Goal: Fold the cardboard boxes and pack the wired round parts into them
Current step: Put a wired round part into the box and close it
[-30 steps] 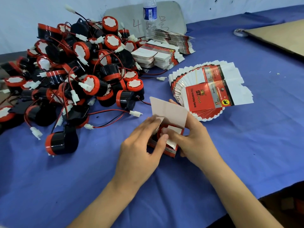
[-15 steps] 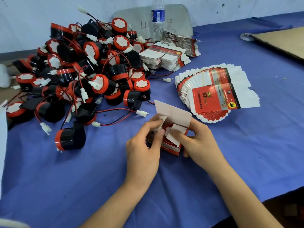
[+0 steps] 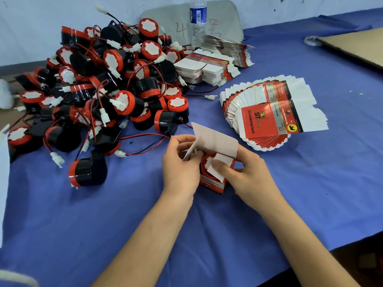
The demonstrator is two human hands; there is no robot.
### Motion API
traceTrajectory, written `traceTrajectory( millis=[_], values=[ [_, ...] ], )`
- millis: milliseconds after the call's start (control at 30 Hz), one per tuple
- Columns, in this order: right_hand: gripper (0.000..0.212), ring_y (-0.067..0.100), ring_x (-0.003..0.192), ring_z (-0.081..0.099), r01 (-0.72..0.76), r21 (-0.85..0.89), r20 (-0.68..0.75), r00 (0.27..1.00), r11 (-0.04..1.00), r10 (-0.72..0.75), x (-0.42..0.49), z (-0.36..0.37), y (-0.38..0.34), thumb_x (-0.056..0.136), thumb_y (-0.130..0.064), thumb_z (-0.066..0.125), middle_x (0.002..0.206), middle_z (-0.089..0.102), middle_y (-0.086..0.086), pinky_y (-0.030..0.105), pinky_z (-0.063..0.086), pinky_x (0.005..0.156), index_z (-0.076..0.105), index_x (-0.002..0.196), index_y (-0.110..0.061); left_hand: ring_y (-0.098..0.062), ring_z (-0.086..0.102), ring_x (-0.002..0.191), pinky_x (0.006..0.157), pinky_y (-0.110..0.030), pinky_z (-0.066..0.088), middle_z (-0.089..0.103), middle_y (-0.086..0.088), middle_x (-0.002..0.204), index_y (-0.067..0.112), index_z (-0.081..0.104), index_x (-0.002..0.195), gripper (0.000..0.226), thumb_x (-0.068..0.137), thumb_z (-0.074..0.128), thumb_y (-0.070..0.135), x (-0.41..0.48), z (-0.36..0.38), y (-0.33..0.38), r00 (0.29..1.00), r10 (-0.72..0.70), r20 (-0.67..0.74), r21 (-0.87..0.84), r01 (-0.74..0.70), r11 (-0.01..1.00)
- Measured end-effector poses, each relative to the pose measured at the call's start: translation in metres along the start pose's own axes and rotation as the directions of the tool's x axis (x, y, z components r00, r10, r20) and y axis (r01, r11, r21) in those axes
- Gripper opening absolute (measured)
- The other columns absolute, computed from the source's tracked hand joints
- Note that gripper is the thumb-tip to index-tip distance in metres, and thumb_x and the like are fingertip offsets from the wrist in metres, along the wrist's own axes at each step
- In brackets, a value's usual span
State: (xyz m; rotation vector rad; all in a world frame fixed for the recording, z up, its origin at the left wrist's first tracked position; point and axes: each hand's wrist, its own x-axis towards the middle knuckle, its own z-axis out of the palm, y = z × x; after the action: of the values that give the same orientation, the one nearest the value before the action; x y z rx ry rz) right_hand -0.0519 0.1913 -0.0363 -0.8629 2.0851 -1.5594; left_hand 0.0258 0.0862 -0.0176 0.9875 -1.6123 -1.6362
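At the near middle of the blue-clothed worktop (image 3: 207,235), a small red and white cardboard box (image 3: 212,186) is stood upright with its top open, and a round red-rimmed part (image 3: 206,162) is seated inside it. The tall white lid flap (image 3: 216,141) is raised at the far side. The box is grasped from both sides. A narrow side flap (image 3: 189,153) is pinched between the thumb and fingers of the left hand (image 3: 180,166). The opposite small white flap (image 3: 218,167) is pressed down over the part by the thumb of the right hand (image 3: 248,177), whose fingers are curled round the box's right wall. To the left of the box, a large pile of black and red round wired parts (image 3: 99,96) is heaped, with a single black and red part (image 3: 89,172) lying at its near edge. To the right, a fanned stack of flat printed boxes (image 3: 269,117) is spread. Further flat stacks (image 3: 207,67) are set behind, beside a clear plastic water bottle (image 3: 198,17). A brown cardboard sheet (image 3: 356,46) is laid at the far right corner.
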Motion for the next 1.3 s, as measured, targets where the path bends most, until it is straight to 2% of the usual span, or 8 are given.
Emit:
traceTrajectory(
  millis=[233, 333, 600, 833, 933, 1033, 1167, 1300],
  values=[
    [0.025, 0.005, 0.078, 0.068, 0.026, -0.023, 0.000, 1.000, 0.999, -0.026, -0.001, 0.002, 0.000, 0.087, -0.026, 0.065, 0.091, 0.070, -0.022, 0.038, 0.057, 0.073, 0.061, 0.101, -0.046, -0.016, 0.054, 0.067, 0.051, -0.020, 0.046, 0.058, 0.001, 0.080, 0.017, 0.053, 0.083, 0.021, 0.083, 0.071, 0.006, 0.011, 0.001, 0.001, 0.998, -0.065, -0.007, 0.138, 0.065, 0.988],
    [0.025, 0.009, 0.081, 0.068, 0.022, -0.018, -0.002, 1.000, 1.000, -0.022, -0.002, 0.002, 0.001, 0.086, -0.027, 0.064, 0.092, 0.071, -0.020, 0.042, 0.057, 0.076, 0.063, 0.103, -0.044, -0.019, 0.052, 0.070, 0.063, -0.036, 0.050, 0.058, 0.007, 0.077, 0.020, 0.053, 0.078, 0.022, 0.083, 0.074, 0.014, 0.008, -0.004, -0.002, 0.998, 0.063, 0.006, 0.290, -0.062, 0.955],
    [0.026, 0.016, 0.079, 0.069, 0.049, -0.044, -0.011, 0.999, 0.998, -0.049, -0.003, 0.006, -0.005, 0.078, -0.040, 0.058, 0.089, 0.071, -0.014, 0.045, 0.057, 0.075, 0.057, 0.094, -0.061, -0.005, 0.057, 0.077, 0.064, -0.011, 0.043, 0.061, 0.006, 0.093, 0.015, 0.071, 0.086, 0.016, 0.082, 0.071, -0.001, 0.004, -0.015, -0.002, 0.884, 0.430, 0.181, 0.494, -0.460, 0.738],
    [0.051, 0.010, 0.078, 0.062, 0.114, -0.208, -0.033, 0.992, 0.971, -0.124, -0.007, 0.006, -0.005, 0.087, -0.031, 0.062, 0.097, 0.069, -0.014, 0.035, 0.054, 0.078, 0.045, 0.109, -0.074, 0.016, 0.037, 0.126, 0.100, -0.008, 0.035, 0.039, 0.036, 0.138, 0.040, 0.053, 0.129, 0.049, 0.082, 0.050, 0.027, -0.013, -0.032, -0.007, 0.885, 0.215, 0.413, 0.384, -0.383, 0.840],
    [0.061, 0.017, 0.114, 0.044, 0.313, -0.414, -0.055, 0.929, 0.855, -0.367, -0.007, 0.003, -0.012, 0.088, -0.013, 0.062, 0.136, 0.051, -0.015, 0.028, 0.035, 0.102, 0.044, 0.132, -0.051, 0.006, 0.000, 0.144, 0.118, -0.017, 0.009, 0.002, 0.019, 0.160, 0.028, 0.019, 0.153, 0.061, 0.098, 0.033, 0.051, -0.026, -0.024, -0.025, 0.842, 0.248, 0.479, 0.538, -0.505, 0.675],
    [0.050, 0.013, 0.133, 0.039, 0.380, -0.167, 0.023, 0.924, 0.910, -0.381, -0.004, -0.006, -0.014, 0.080, -0.006, 0.057, 0.128, 0.057, -0.016, 0.029, 0.033, 0.110, 0.059, 0.125, -0.028, 0.008, -0.011, 0.143, 0.113, -0.011, 0.009, -0.015, 0.021, 0.158, 0.036, 0.016, 0.152, 0.074, 0.085, 0.022, 0.068, -0.023, -0.021, -0.027, 0.846, 0.237, 0.478, 0.543, -0.496, 0.678],
    [0.028, 0.009, 0.092, 0.067, 0.318, 0.039, -0.058, 0.947, 0.947, -0.316, 0.001, -0.001, -0.028, 0.081, -0.037, 0.061, 0.096, 0.072, -0.011, 0.020, 0.052, 0.077, 0.071, 0.101, -0.020, -0.014, 0.020, 0.145, 0.114, -0.042, 0.030, 0.001, 0.011, 0.160, 0.056, 0.025, 0.129, 0.039, 0.091, 0.032, 0.058, -0.010, -0.011, -0.022, 0.853, 0.207, 0.479, 0.470, -0.448, 0.760],
    [0.016, 0.008, 0.083, 0.067, 0.289, -0.120, -0.215, 0.926, 0.950, -0.310, 0.015, 0.010, -0.033, 0.088, -0.020, 0.063, 0.090, 0.071, -0.013, 0.032, 0.054, 0.077, 0.068, 0.103, -0.021, -0.012, 0.027, 0.141, 0.112, -0.045, 0.032, 0.012, 0.006, 0.161, 0.054, 0.040, 0.112, 0.021, 0.096, 0.042, 0.039, 0.005, 0.010, -0.015, 0.895, 0.197, 0.400, 0.387, -0.359, 0.849]
  ],
)
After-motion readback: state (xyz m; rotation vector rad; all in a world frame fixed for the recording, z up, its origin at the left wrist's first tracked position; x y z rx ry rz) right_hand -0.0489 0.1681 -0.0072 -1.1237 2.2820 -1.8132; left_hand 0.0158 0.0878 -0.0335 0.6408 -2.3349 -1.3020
